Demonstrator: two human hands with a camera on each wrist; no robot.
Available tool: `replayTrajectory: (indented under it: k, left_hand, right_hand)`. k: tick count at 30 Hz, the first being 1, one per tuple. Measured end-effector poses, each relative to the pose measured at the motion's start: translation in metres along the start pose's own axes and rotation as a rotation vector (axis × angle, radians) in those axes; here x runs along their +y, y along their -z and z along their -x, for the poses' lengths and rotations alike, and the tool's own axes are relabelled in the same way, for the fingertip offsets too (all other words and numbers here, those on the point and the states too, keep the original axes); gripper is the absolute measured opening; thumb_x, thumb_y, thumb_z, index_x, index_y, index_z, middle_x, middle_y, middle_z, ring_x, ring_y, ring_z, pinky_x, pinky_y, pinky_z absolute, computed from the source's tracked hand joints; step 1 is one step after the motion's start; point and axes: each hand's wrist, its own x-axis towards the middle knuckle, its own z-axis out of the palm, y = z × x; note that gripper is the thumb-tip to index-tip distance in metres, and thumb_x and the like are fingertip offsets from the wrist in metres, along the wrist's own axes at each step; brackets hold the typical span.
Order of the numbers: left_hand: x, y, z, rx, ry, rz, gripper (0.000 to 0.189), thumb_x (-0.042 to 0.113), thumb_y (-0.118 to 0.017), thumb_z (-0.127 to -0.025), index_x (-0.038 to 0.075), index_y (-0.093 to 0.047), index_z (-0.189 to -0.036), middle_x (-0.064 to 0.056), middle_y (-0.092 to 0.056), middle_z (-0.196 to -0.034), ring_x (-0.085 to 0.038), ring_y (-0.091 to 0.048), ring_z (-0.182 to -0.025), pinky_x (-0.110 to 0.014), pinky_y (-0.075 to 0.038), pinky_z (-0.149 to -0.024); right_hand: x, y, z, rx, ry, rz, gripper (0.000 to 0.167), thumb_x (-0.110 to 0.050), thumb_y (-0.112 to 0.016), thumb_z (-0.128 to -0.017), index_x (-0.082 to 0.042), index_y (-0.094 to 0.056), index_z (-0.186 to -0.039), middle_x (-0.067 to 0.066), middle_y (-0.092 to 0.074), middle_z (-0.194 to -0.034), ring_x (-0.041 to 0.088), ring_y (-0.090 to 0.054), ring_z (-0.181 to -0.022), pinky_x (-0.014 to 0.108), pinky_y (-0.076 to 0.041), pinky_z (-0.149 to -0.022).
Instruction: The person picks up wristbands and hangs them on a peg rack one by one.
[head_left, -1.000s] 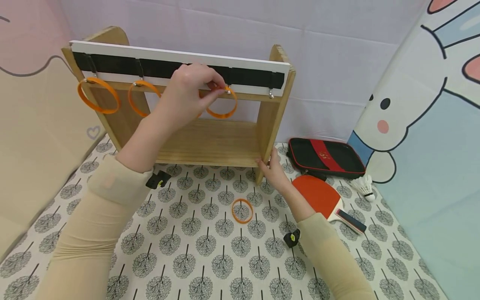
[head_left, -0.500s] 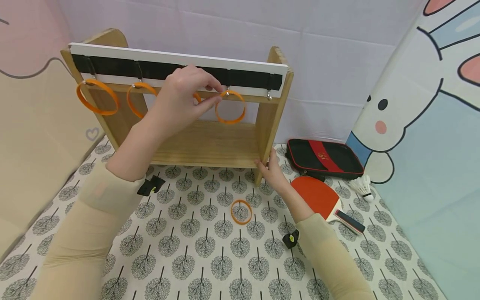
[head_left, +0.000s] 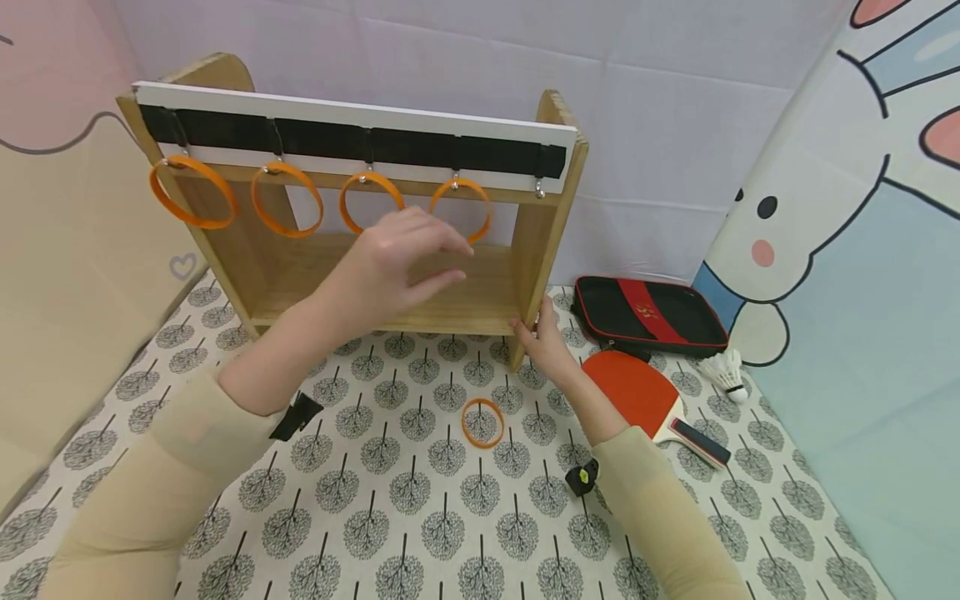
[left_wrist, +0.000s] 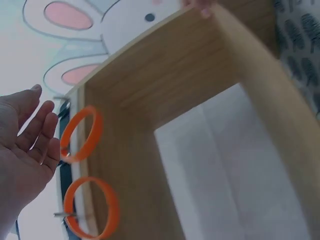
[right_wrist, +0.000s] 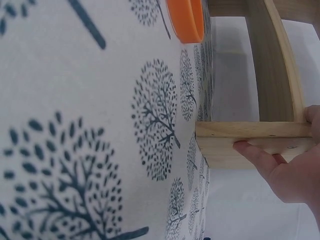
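Observation:
My left hand (head_left: pixel 405 262) holds nothing, its thumb and fingers apart, in front of the wooden rack (head_left: pixel 442 325). Several orange rings, like rubber wristbands, hang from metal hooks on the rack's black-striped white strip (head_left: pixel 315 143). The hand is nearest the rightmost hanging ring (head_left: pixel 488 218) and overlaps part of its neighbour (head_left: pixel 342 204). In the left wrist view, the fingers are beside one hanging ring (left_wrist: pixel 95 135). My right hand (head_left: pixel 551 346) grips the rack's right side panel low down, thumb at the front edge. One loose orange ring (head_left: pixel 464 423) lies on the cloth.
At the strip's right end a bare hook (head_left: pixel 540 190) shows. On the right stand a black and red case (head_left: pixel 678 312), a red table tennis bat (head_left: pixel 633 387) and a shuttlecock (head_left: pixel 726 375). Tree-patterned cloth (head_left: pixel 405 533) covers the table, and fabric hangs behind.
My left hand has let go of the ring, which now hangs from the fourth hook, and has dropped down and slightly right. My right hand stays on the rack.

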Motion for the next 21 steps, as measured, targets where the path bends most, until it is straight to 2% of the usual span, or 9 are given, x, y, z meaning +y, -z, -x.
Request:
replayTrajectory:
  k: [9,16,21]
  left_hand:
    - [-0.002,-0.043,0.041,-0.166,0.051,0.058,0.02,0.008,-0.076,-0.077,0.007,-0.068,-0.096,-0.002,-0.069,-0.098,-0.017,-0.06,-0.097,-0.034,-0.046,-0.09]
    - [-0.007,-0.079,0.077,-0.388,0.14,0.126,0.023,0.017,-0.076,-0.079,0.015,-0.067,-0.1,0.004,-0.067,-0.105,-0.013,-0.057,-0.107,-0.041,-0.04,-0.103]
    - [-0.01,-0.095,0.098,-0.527,0.211,0.135,0.024,0.021,-0.075,-0.079,0.017,-0.067,-0.102,0.005,-0.064,-0.11,-0.014,-0.055,-0.112,-0.042,-0.037,-0.106]
  right_hand:
    - [-0.001,0.001,0.002,-0.002,0.007,0.007,0.063,-0.009,-0.045,-0.099,-0.002,-0.004,-0.146,0.033,-0.031,-0.135,0.046,-0.048,-0.112,0.057,-0.049,-0.087]
    - [-0.003,0.001,0.004,0.007,0.01,0.026,0.063,-0.009,-0.045,-0.099,0.0,-0.004,-0.145,0.034,-0.032,-0.134,0.046,-0.049,-0.111,0.056,-0.05,-0.085]
    - [-0.004,0.0,0.004,0.008,0.011,0.022,0.063,-0.008,-0.046,-0.098,0.0,-0.005,-0.145,0.034,-0.032,-0.133,0.047,-0.049,-0.111,0.057,-0.05,-0.085]
